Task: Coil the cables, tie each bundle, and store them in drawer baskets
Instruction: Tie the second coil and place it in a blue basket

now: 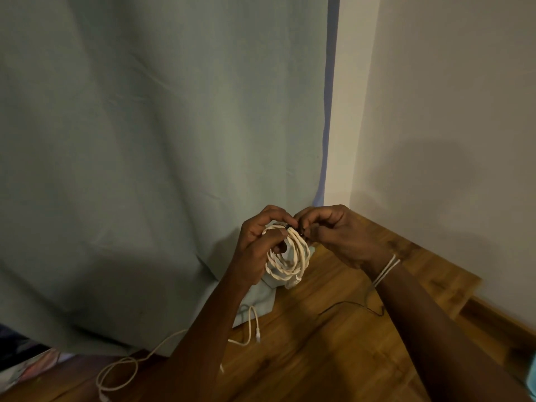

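Here, just below the middle of the frame, the left hand (258,242) grips a cream braided cable wound into a hanging coil (287,256), fingers curled round its top. The right hand (336,236) pinches a small dark tie (293,226) at the coil's upper edge — what kind of tie is too small to tell. To do this well, I judge the left should keep the loops squeezed together while the right wraps the tie snugly across all strands, so none slips free. A loose cream cable (130,364) trails over the brown wooden floor (333,343) at lower left, and a thin black wire (356,306) lies beneath the right forearm — both uncoiled. No drawer baskets are in view.
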A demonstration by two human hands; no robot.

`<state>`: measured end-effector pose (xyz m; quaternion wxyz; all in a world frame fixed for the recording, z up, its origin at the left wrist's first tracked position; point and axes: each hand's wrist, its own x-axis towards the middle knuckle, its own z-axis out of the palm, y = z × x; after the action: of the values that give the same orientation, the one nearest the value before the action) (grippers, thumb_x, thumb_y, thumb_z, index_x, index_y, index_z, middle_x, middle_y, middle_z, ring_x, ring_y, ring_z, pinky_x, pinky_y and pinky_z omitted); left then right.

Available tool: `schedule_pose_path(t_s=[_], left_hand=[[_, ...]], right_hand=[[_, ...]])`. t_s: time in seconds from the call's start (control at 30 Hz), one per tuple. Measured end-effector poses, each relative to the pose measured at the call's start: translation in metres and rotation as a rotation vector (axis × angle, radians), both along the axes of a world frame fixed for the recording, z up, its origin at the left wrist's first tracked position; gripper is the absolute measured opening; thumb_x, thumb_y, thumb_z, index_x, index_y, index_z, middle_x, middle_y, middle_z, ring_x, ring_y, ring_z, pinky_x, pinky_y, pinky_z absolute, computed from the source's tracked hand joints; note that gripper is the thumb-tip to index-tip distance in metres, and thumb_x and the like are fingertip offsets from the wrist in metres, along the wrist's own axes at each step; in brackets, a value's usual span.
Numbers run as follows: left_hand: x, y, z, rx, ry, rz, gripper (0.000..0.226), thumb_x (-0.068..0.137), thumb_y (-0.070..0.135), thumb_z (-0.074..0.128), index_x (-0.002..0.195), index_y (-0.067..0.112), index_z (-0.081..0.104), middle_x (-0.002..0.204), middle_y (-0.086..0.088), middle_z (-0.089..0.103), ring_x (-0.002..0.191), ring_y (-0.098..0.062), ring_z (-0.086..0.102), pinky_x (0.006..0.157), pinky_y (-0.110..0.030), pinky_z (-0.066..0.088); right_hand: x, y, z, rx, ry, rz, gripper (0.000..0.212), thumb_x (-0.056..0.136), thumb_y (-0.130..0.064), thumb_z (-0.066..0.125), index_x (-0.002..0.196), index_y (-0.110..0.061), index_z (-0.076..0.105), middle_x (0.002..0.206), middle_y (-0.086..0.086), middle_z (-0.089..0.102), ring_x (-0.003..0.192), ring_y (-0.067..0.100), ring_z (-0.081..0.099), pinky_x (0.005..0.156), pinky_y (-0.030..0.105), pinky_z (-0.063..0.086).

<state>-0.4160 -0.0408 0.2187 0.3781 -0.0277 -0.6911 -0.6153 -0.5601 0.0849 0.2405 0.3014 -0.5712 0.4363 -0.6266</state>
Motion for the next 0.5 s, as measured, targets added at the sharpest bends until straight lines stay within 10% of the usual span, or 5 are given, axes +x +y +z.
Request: schedule_pose_path(t_s=[0.5], left_hand=[[0.007, 0.002, 0.013, -0.337, 0.036, 0.219, 0.022, 0.074, 0.02, 0.072, 0.093, 0.008, 0.07, 0.084, -0.002, 0.072, 0.078, -0.021, 0.071, 0.071, -0.027, 0.057]], right_hand=[[0.0, 0.013, 0.036, 0.088, 0.55, -0.218, 0.01, 0.074, 0.002, 0.077, 0.083, -0.001, 0.075, 0.093, 0.007, 0.072, 0.086, 0.022, 0.069, 0.08, 0.034, 0.059]])
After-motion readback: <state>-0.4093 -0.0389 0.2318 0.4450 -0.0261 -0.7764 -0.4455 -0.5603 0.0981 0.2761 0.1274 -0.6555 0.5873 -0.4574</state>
